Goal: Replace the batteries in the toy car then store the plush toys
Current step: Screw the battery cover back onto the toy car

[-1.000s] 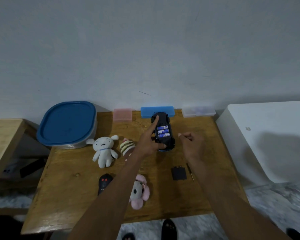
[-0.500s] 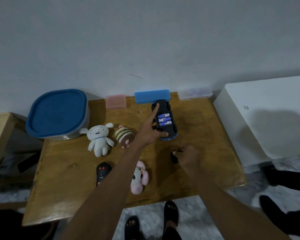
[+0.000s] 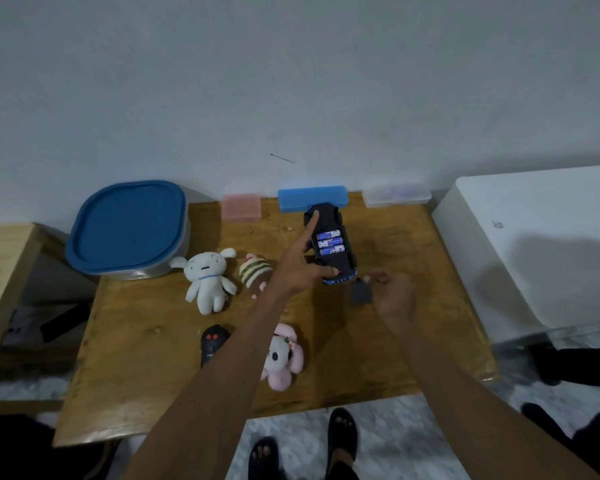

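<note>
A black toy car (image 3: 340, 261) lies upside down on the wooden table (image 3: 146, 313), its open bay showing three blue batteries (image 3: 329, 242). My left hand (image 3: 300, 265) clamps the car between forefinger and thumb. Just right of the car's near end, my right hand (image 3: 392, 296) holds the dark battery cover (image 3: 360, 292) by its edge, lifted off the table. A white plush (image 3: 207, 275), a striped plush (image 3: 255, 273) and a pink-and-white plush (image 3: 281, 355) lie left of and below the car.
A blue-lidded container (image 3: 127, 226) stands at the back left. Pink (image 3: 241, 206), blue (image 3: 312, 197) and clear (image 3: 397, 195) small boxes line the wall. A black remote (image 3: 212, 342) lies near the front. A white cabinet (image 3: 541, 251) flanks the table's right.
My right hand dropped to the table, picked up the battery cover and has brought it up beside the car. The left hand kept its hold on the car. The view shifted.
</note>
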